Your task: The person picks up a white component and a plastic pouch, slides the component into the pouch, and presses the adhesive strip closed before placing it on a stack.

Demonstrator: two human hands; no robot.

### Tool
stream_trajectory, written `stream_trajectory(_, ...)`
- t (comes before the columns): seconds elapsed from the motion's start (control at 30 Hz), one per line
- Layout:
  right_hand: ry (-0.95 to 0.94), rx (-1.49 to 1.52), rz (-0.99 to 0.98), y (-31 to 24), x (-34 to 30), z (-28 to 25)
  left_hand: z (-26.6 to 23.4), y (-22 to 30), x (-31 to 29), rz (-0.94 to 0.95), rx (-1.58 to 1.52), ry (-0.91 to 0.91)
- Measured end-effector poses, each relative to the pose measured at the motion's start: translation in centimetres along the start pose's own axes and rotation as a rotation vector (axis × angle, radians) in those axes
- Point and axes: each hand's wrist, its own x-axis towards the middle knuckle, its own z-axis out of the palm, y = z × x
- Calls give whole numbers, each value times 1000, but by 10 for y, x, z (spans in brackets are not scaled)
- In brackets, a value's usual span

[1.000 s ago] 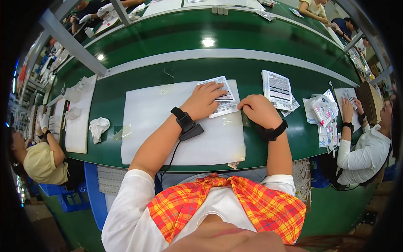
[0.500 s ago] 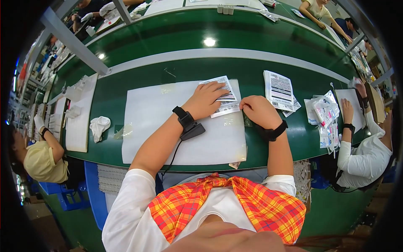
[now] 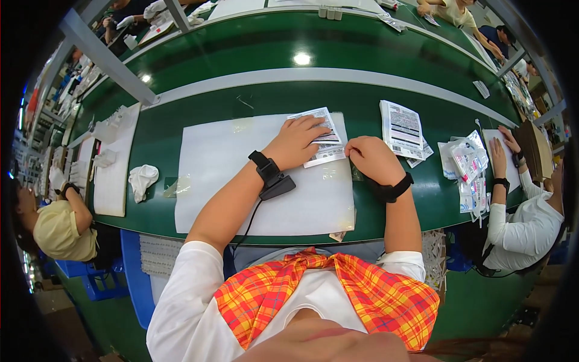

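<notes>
My left hand [image 3: 294,141] lies flat, fingers stretched out, on white printed packets [image 3: 327,154] near the right side of a white mat [image 3: 223,181]. The packets overlap, and the hand covers part of them. Beside the lowest packet's right edge, my right hand [image 3: 369,155] is curled with its fingers drawn together. Whatever may be in those fingertips is hidden. A stack of similar printed packets [image 3: 403,130] sits farther right on the green table, with another sticking out from under it.
A grey rail [image 3: 325,75] crosses behind the mat. To the left lie a crumpled white cloth [image 3: 143,181] and a white board [image 3: 111,181]. Piled pouches [image 3: 469,160] separate me from a co-worker [image 3: 525,217] on the right. Another co-worker [image 3: 63,232] sits at left.
My hands and the packets hold nearly the same place. The right co-worker's far hand has come down to the board, and a small white packet now lies beyond the rail there.
</notes>
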Motion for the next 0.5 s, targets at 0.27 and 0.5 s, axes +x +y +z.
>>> stream_trajectory(0.27, 7, 10, -8, 2, -1, 3, 0, 1, 0, -18, -4, -18)
stream_trajectory(0.5, 10, 14, 7, 1, -1, 3, 1, 1, 2, -18, -7, -3)
